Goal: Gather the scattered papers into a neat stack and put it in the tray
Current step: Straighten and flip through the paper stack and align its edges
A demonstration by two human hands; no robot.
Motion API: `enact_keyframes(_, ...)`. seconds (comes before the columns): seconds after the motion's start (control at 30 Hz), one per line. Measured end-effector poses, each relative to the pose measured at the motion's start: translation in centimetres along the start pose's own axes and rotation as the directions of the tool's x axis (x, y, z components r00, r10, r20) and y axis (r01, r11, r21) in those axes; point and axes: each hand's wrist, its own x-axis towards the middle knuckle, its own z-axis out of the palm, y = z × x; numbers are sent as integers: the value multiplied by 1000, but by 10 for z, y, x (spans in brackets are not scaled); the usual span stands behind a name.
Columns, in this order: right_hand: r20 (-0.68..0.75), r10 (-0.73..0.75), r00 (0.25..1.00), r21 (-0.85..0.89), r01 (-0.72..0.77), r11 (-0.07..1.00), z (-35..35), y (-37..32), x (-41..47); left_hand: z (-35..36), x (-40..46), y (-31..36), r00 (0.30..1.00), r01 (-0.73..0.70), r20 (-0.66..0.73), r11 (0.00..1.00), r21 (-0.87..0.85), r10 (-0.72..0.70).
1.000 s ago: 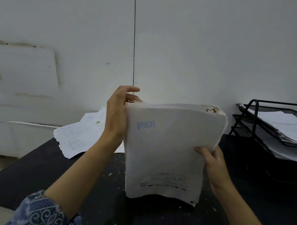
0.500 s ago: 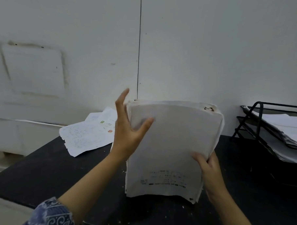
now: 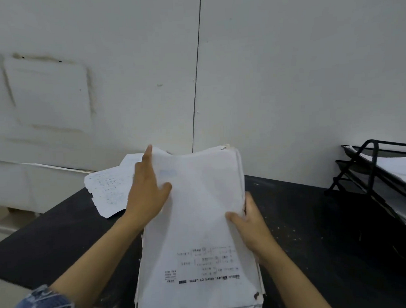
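A thick stack of white papers [image 3: 200,223] leans back over the black table [image 3: 61,241], its printed lower edge nearest me. My left hand [image 3: 145,193] holds its upper left edge, thumb on the front sheet and fingers behind. My right hand [image 3: 249,224] grips the stack's right edge, thumb on the front. More loose papers [image 3: 108,190] lie on the table behind my left hand. The black wire tray [image 3: 370,169] stands at the right and holds sheets on its tiers.
A white wall [image 3: 264,81] runs right behind the table. The table's left edge drops off towards a pale floor and a low ledge [image 3: 24,180]. Bare dark tabletop lies between the stack and the tray.
The stack has tipped from nearly upright towards me and come lower and closer. My left hand has slid from the top edge onto the upper left side.
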Motion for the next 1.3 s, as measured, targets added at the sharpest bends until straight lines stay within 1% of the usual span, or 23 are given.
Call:
enact_keyframes(0.03,34,24,999,-3,-24,1000,13,3,6,-2,3,-10,1000,0,-18,988,153,3)
enact_keyframes(0.07,67,50,997,-7,-50,999,23,6,9,-2,6,-17,999,-28,-29,960,278,38)
enact_keyframes(0.1,100,78,992,-9,-77,997,33,9,13,0,9,-24,997,-71,-15,933,353,82)
enact_keyframes(0.17,165,126,978,-20,-124,992,54,15,22,8,18,-37,992,-127,55,917,378,115)
enact_keyframes(0.27,245,171,954,-30,-169,985,84,23,37,27,35,-57,985,-144,142,929,340,100)
enact_keyframes(0.37,317,167,934,-28,-167,986,107,28,54,45,54,-78,986,-114,150,954,276,74)
enact_keyframes(0.47,358,169,918,-47,-163,985,121,37,73,60,68,-98,995,-63,91,970,235,43)
enact_keyframes(0.53,363,183,914,-87,-163,983,124,44,87,71,74,-109,1000,-6,4,983,183,6)
enact_keyframes(0.6,391,193,900,-129,-154,980,123,49,103,84,79,-116,996,47,-80,996,74,-41)
enact_keyframes(0.67,380,185,906,-114,-152,982,117,54,122,102,82,-121,987,74,-140,994,-82,-85)
enact_keyframes(0.7,330,167,929,-74,-151,986,113,60,134,113,84,-124,980,85,-163,985,-153,-110)
enact_keyframes(0.73,239,153,959,-44,-147,988,108,62,142,119,84,-125,973,100,-182,971,-218,-141)
enact_keyframes(0.77,95,134,986,-90,-125,988,101,69,152,127,86,-129,965,113,-199,954,-278,-173)
enact_keyframes(0.8,-66,75,995,-237,-89,967,92,77,162,132,87,-131,954,124,-220,936,-331,-204)
enact_keyframes(0.83,-189,9,982,-440,-93,893,81,86,170,138,90,-133,943,123,-247,923,-366,-223)
enact_keyframes(0.87,-243,-26,970,-592,-127,796,71,93,176,141,94,-134,933,116,-272,912,-393,-236)
enact_keyframes(0.9,-250,-4,968,-678,-172,714,64,98,182,144,97,-135,926,111,-287,902,-416,-247)
enact_keyframes(0.93,-244,52,968,-713,-215,668,59,101,186,144,100,-135,922,115,-289,894,-433,-258)
enact_keyframes(1.0,-229,108,967,-708,-242,663,53,107,194,148,104,-136,924,126,-274,889,-440,-267)
enact_keyframes(1.1,-174,156,972,-618,-231,751,46,113,203,153,103,-137,928,134,-263,893,-429,-266)
enact_keyframes(1.17,-115,247,962,-540,-269,797,42,115,206,153,104,-137,928,125,-267,891,-438,-261)
enact_keyframes(1.23,-24,331,943,-542,-291,789,32,114,207,152,105,-136,924,145,-254,876,-459,-286)
enact_keyframes(1.3,138,430,892,-559,-288,778,15,109,211,153,107,-136,916,166,-250,864,-475,-313)
